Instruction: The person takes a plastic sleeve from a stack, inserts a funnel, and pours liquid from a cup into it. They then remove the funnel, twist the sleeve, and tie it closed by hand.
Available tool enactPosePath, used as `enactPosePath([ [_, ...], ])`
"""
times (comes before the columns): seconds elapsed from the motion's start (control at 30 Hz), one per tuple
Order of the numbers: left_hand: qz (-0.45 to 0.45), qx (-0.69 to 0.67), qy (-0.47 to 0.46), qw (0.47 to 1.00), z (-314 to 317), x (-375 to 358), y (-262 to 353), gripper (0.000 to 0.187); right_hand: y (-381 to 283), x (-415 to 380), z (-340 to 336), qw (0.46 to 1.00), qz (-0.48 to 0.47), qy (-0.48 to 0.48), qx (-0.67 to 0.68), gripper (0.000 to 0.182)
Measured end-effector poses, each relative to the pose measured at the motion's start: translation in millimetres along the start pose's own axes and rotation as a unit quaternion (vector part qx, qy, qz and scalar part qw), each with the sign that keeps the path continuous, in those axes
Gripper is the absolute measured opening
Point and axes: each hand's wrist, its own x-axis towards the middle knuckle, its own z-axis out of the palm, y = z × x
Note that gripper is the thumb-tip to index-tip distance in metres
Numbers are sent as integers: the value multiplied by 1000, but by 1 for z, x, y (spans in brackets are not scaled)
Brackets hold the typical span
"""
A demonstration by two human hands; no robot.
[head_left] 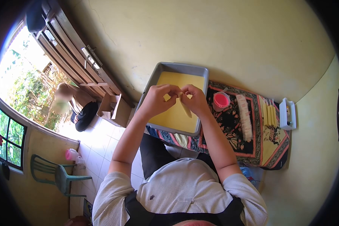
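Both my hands are raised over a grey tub [205, 75] that contains a pale yellow liquid [169, 119]. A slim plastic tube bag [186, 108], seemingly filled with the same yellow, hangs tilted below my fingers. My left hand [160, 98] pinches at its upper end, fingertips meeting those of my right hand [195, 99]. The right fingers are closed round the bag's neck; the exact grip is partly hidden. To the right lie several filled yellow tube bags [268, 113] side by side. A pink cup [221, 101] with a handle stands nearer the tub.
A patterned cloth [224, 130] covers the table, with a long strip of plastic packaging [245, 117] on it. At its far right stands a white tray [287, 114]. Left are an open cardboard box [115, 109], a seated person [81, 103], a door [73, 49] and a green chair [62, 177].
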Motion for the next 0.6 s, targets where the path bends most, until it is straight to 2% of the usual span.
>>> enactPosePath([
  [0.13,50,33,18,998,-3,1,-2,20,-9,1,-1,999,17,-17,48,12],
  [0.33,81,29,-11,996,-14,7,-8,23,-14,7,-7,998,10,-65,22,18],
  [0.53,49,37,8,998,-12,10,-20,25,-17,10,-10,991,35,-103,73,25],
  [0.6,41,38,24,998,-9,11,-16,28,-13,9,-7,994,5,-87,73,26],
])
